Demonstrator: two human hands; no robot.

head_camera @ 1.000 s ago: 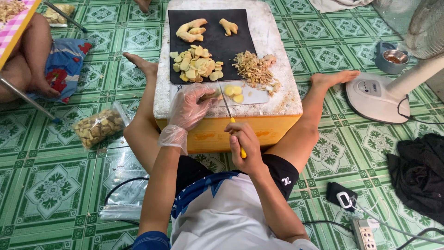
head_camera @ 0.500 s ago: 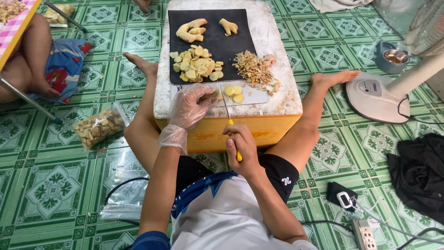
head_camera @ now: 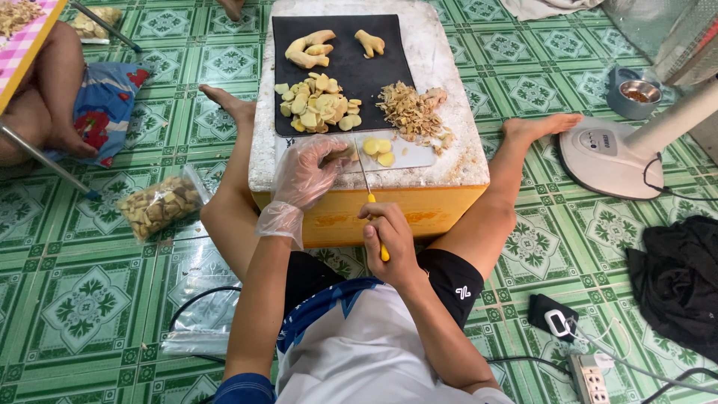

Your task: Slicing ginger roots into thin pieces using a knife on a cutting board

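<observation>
Left hand: your left hand [head_camera: 308, 173], in a clear plastic glove, is reaching forward over the near edge of the white block [head_camera: 449, 67], fingers curled and pinching a piece of ginger [head_camera: 345, 152] down on the small white cutting board [head_camera: 415, 153].
Right hand: your right hand [head_camera: 387, 232] is hanging back off the block's near edge, fist wrapped tight around the yellow handle of the knife [head_camera: 368, 191]; the thin blade is pointing far, its tip resting just right of the held piece.
Fresh slices: three pale rounds [head_camera: 378, 149] are lying on the cutting board, right of the blade.
Black mat: the black mat [head_camera: 389, 60] is lying on the far part of the block, carrying a heap of slices [head_camera: 317, 109] near left and whole roots [head_camera: 310, 49] at the far end.
Peelings: a pile of peelings [head_camera: 410, 112] is sitting at the mat's right edge.
Bag: a clear bag [head_camera: 159, 206] of pale pieces is lying on the green tiled floor to your left.
Bowl: a small grey bowl [head_camera: 633, 91] with reddish contents is standing far right, beside the fan base [head_camera: 606, 153].
</observation>
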